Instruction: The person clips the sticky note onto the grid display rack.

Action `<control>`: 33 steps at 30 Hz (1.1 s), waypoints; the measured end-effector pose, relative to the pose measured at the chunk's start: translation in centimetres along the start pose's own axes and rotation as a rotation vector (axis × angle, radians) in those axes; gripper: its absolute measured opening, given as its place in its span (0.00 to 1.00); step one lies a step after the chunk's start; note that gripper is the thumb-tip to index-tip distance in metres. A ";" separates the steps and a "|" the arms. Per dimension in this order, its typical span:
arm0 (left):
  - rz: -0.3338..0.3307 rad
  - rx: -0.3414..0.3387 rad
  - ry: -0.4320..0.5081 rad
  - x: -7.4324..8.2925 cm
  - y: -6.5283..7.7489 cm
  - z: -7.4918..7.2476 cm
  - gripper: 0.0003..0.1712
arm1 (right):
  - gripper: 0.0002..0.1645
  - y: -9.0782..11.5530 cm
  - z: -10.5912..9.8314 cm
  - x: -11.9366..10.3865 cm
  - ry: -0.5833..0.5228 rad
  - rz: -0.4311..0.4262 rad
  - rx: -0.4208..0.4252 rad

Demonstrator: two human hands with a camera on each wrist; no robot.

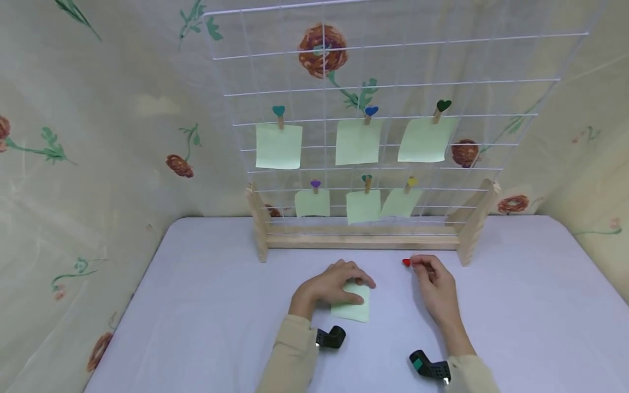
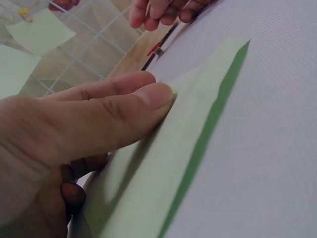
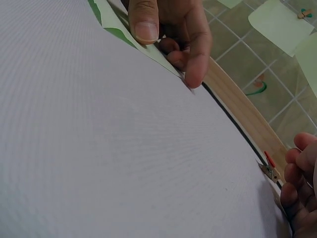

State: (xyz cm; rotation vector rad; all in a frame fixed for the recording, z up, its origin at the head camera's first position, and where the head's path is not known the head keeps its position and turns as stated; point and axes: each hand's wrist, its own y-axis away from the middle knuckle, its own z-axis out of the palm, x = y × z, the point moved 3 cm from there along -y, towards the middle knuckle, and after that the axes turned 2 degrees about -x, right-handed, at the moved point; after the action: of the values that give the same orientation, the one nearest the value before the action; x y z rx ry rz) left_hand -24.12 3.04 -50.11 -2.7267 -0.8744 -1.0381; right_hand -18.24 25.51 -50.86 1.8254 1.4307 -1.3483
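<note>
My left hand (image 1: 334,285) holds a pale green paper note (image 1: 355,311) low over the table, its thumb on the note's near face. In the left wrist view the thumb (image 2: 133,111) and forefinger meet at the note (image 2: 173,144), which shows a darker green edge along one side. My right hand (image 1: 437,289) hovers with loosely bent fingers beside a small clothespin with a red heart (image 1: 406,262). That clothespin (image 3: 269,168) lies on the table just short of the right fingertips (image 3: 292,173), near the rack's wooden base.
A white wire grid rack (image 1: 393,84) stands at the back on a wooden base (image 1: 363,242). Two rows of green notes (image 1: 279,147) hang on it from heart-topped clothespins (image 1: 371,112). The table (image 1: 221,316) has a white cloth, and flowered curtains (image 1: 123,109) surround it.
</note>
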 end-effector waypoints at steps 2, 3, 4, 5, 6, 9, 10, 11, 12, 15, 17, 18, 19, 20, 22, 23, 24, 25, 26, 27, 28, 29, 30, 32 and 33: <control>0.001 -0.002 -0.007 0.1 -0.1 0.0 0.17 | 0.09 0.1 -0.1 0.0 -0.007 0.001 0.005; 0.002 -0.004 -0.014 0.2 -0.1 0.1 0.16 | 0.09 0.1 -0.1 0.1 -0.008 0.001 0.007; 0.003 -0.005 -0.021 0.2 -0.2 0.1 0.15 | 0.09 0.1 -0.2 0.1 -0.009 0.000 0.009; 0.002 -0.006 -0.024 0.3 -0.2 0.1 0.14 | 0.09 0.1 -0.2 0.1 -0.011 0.001 0.009; 0.001 -0.006 -0.026 0.4 -0.2 0.1 0.14 | 0.09 0.1 -0.2 0.1 -0.008 0.000 0.008; 0.003 -0.012 -0.039 0.5 -0.2 0.2 0.13 | 0.09 0.3 -0.2 0.1 0.001 0.005 0.004; -0.002 -0.022 -0.044 0.5 -0.1 0.2 0.13 | 0.09 0.3 -0.2 0.1 0.004 0.010 0.003; -0.009 -0.035 -0.047 0.7 0.0 0.1 0.15 | 0.09 0.4 -0.2 0.1 0.008 0.016 0.004; -0.016 -0.050 -0.053 0.7 0.1 0.1 0.17 | 0.09 0.4 -0.2 0.1 0.014 0.022 0.005; -0.041 -0.102 -0.081 1.1 0.3 0.1 0.26 | 0.09 0.5 -0.2 0.0 0.034 0.035 0.005; -0.055 -0.125 -0.098 1.3 0.5 0.0 0.31 | 0.09 0.5 -0.2 0.0 0.033 0.035 0.003; -0.057 -0.131 -0.105 1.4 0.6 0.0 0.32 | 0.09 0.5 -0.2 0.0 0.031 0.032 0.003; -0.057 -0.134 -0.112 1.4 0.7 -0.1 0.34 | 0.09 0.4 -0.1 0.0 0.025 0.028 0.003; -0.057 -0.135 -0.119 1.5 0.7 -0.1 0.35 | 0.09 0.4 -0.1 0.0 0.017 0.023 0.002; -0.053 -0.133 -0.132 1.6 0.8 -0.1 0.36 | 0.09 0.3 -0.1 0.0 -0.001 0.016 0.002; -0.052 -0.132 -0.134 1.6 0.8 -0.1 0.37 | 0.09 0.3 -0.1 0.0 -0.004 0.014 0.002; -0.049 -0.132 -0.136 1.6 0.9 0.0 0.38 | 0.09 0.3 0.0 0.0 -0.005 0.013 0.003; -0.047 -0.132 -0.138 1.6 0.9 0.0 0.38 | 0.09 0.3 0.0 0.0 -0.005 0.013 0.002; -0.043 -0.132 -0.143 1.6 0.9 0.0 0.38 | 0.09 0.3 0.0 0.0 -0.003 0.014 0.002; -0.040 -0.133 -0.142 1.6 1.0 0.0 0.39 | 0.09 0.3 0.0 0.0 0.000 0.015 0.002; -0.037 -0.134 -0.144 1.6 1.0 0.0 0.39 | 0.09 0.3 0.0 0.0 0.003 0.016 0.001; -0.035 -0.134 -0.140 1.7 1.0 0.0 0.38 | 0.09 0.2 0.0 0.0 0.005 0.016 0.001; -0.032 -0.134 -0.145 1.7 1.1 0.0 0.38 | 0.09 0.2 0.0 0.0 0.004 0.014 -0.001; -0.027 -0.134 -0.146 1.7 1.2 -0.1 0.37 | 0.09 0.2 0.0 0.0 -0.003 0.009 -0.004; -0.026 -0.134 -0.143 1.7 1.2 -0.1 0.36 | 0.09 0.2 0.0 0.0 -0.008 0.006 -0.006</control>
State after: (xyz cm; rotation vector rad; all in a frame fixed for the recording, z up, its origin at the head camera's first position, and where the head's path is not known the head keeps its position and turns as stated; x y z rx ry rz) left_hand -22.51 2.84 -48.82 -2.9395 -0.8930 -0.9487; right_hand -18.11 25.40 -50.88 1.8171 1.4235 -1.3451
